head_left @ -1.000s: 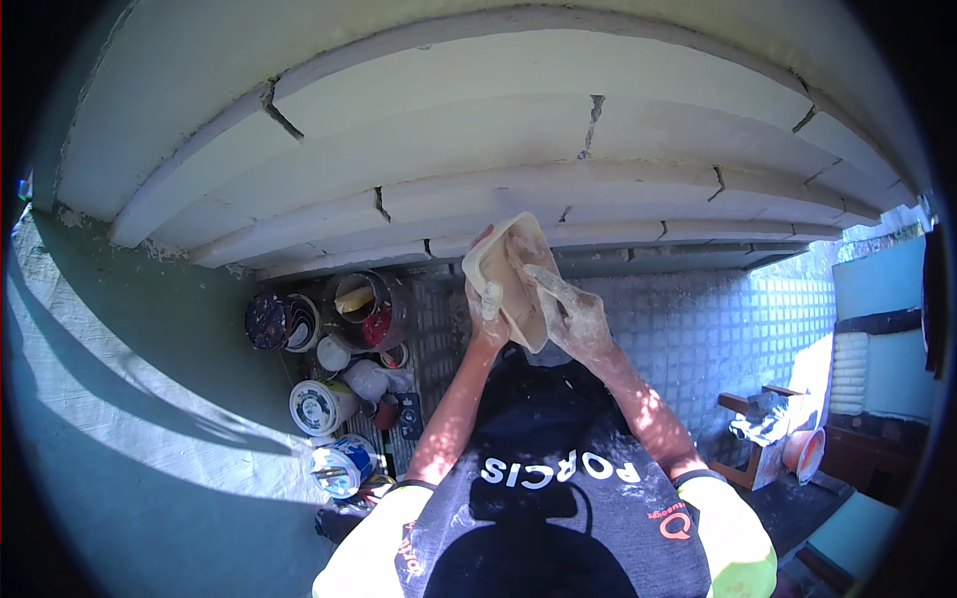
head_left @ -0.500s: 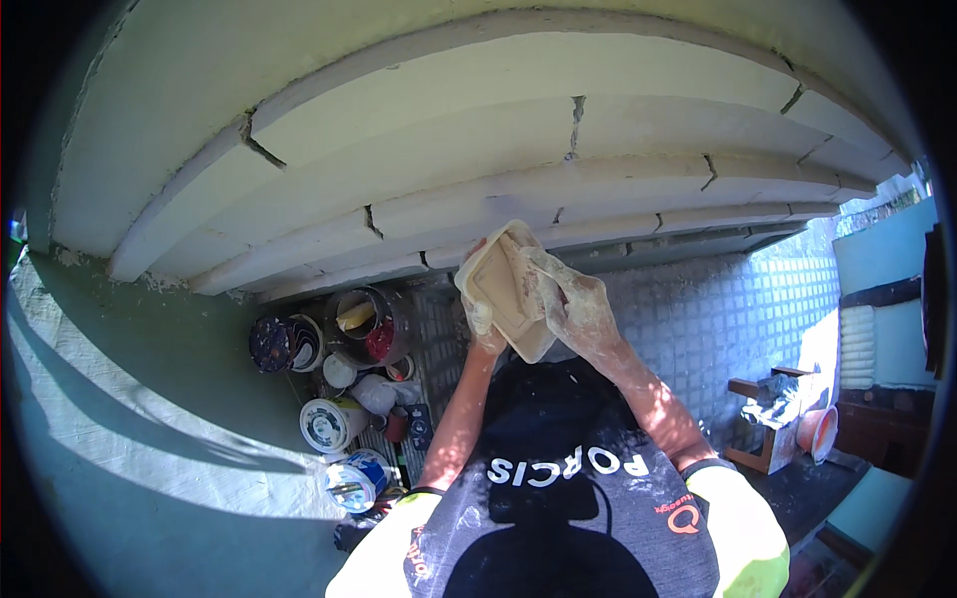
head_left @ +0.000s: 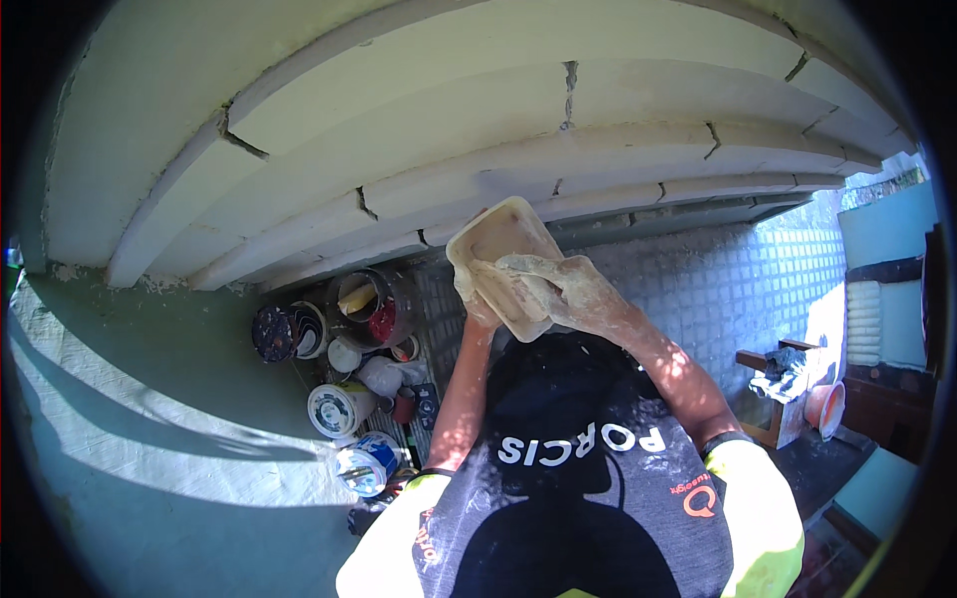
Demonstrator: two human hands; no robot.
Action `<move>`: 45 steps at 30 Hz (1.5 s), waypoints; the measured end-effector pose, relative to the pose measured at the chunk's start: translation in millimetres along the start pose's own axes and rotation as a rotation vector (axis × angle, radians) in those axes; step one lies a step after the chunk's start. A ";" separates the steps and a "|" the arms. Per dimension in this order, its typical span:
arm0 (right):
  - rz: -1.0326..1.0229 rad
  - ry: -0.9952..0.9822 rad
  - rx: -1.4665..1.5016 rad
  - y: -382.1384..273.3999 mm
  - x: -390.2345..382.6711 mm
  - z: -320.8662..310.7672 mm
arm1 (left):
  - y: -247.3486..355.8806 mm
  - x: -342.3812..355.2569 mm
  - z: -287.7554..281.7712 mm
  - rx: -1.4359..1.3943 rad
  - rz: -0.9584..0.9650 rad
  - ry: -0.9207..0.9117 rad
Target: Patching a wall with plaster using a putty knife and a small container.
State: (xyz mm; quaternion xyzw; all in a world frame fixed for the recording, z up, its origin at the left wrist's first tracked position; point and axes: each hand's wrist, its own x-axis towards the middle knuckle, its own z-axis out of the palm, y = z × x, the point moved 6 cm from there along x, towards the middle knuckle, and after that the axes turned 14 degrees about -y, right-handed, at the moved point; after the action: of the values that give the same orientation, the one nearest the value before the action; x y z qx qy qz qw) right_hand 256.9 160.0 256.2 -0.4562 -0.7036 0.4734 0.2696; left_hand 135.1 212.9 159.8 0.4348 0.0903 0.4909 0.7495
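Observation:
My left hand [head_left: 474,299] grips the left side of a pale rectangular tub [head_left: 513,224] tilted toward me, with creamy paste in it. My right hand [head_left: 583,299], coated in whitish material, reaches across the tub with fingers stretched out over and into its interior; their tips sit near its left inner side. Both hands are above my dark shirt front, and part of my left hand is hidden behind the tub.
Cracked white stepped ledges [head_left: 429,120] span the upper view. At left are a green wall [head_left: 150,419], buckets [head_left: 339,409] and a large container [head_left: 384,314]. At right are a tiled surface [head_left: 718,279], a wooden stool-like frame [head_left: 773,429] and an orange bucket [head_left: 825,409].
The tub has risen slightly and leans more to the left. My right hand's fingers have swung leftward across the tub's interior, from its right side.

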 end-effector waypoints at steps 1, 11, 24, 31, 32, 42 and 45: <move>0.015 0.047 0.022 0.3 -0.9 -0.3 | 2.2 -0.2 0.7 0.052 0.023 0.017; -0.099 0.312 0.042 15.3 -3.2 24.1 | -7.5 2.1 -3.7 0.071 0.149 0.092; -0.079 0.331 0.184 34.8 -15.1 13.8 | -23.9 -12.9 -8.9 0.076 -0.154 0.067; -0.023 0.290 0.176 24.1 -16.4 4.5 | -26.2 -7.8 0.6 0.030 -0.061 0.075; -0.020 0.299 0.175 26.8 -17.3 1.6 | -28.1 -5.9 0.9 0.027 -0.041 0.081; 0.024 0.285 1.119 46.9 -16.1 16.5 | -38.6 -1.4 -5.5 0.094 0.052 -0.059; 0.027 0.238 1.300 39.0 -20.8 21.3 | -29.5 -1.0 -6.5 0.162 0.098 -0.035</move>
State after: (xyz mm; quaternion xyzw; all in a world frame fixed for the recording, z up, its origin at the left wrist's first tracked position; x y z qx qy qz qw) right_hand 263.8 137.7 213.0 -0.2585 -0.2340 0.7514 0.5602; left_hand 150.3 211.6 133.6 0.5064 0.0950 0.5104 0.6885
